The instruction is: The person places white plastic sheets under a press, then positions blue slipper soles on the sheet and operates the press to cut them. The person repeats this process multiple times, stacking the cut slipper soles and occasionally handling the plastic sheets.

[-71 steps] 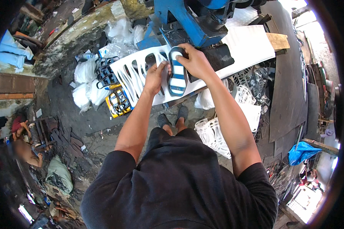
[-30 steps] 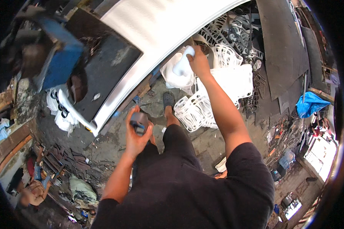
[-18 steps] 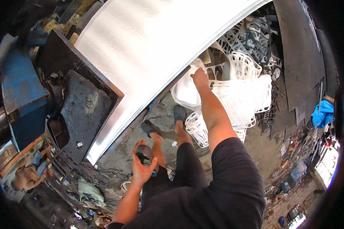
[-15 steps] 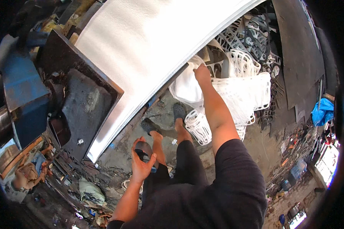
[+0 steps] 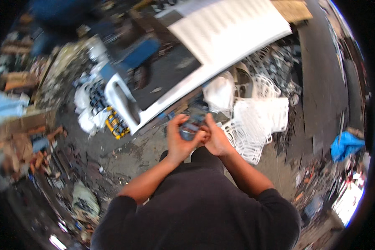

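In front of my waist, a dark grey-blue rounded object point(image 5: 189, 130) sits between my hands; motion blur hides its exact kind. My left hand point(image 5: 179, 141) is wrapped round its left side and underside. At its right edge, my right hand point(image 5: 216, 137) is closed with curled fingers against it. Just beyond my right hand hangs a white bag-like bundle point(image 5: 219, 95). Beside that, white cut-out sheet scraps point(image 5: 254, 125) with oval holes lie in a pile.
Ahead, a stack of white sheets point(image 5: 233, 33) covers a dark table point(image 5: 166, 81). Black and yellow cut-out scraps point(image 5: 116, 124) lie left of it. Dark panels point(image 5: 325, 79) lean at the right, near a blue plastic bag point(image 5: 346, 146). Debris point(image 5: 85, 200) litters the floor.
My right hand has come back from the white bag-like bundle to the dark object in my left hand. Both hands are now together, farther forward, and the view has swung left.
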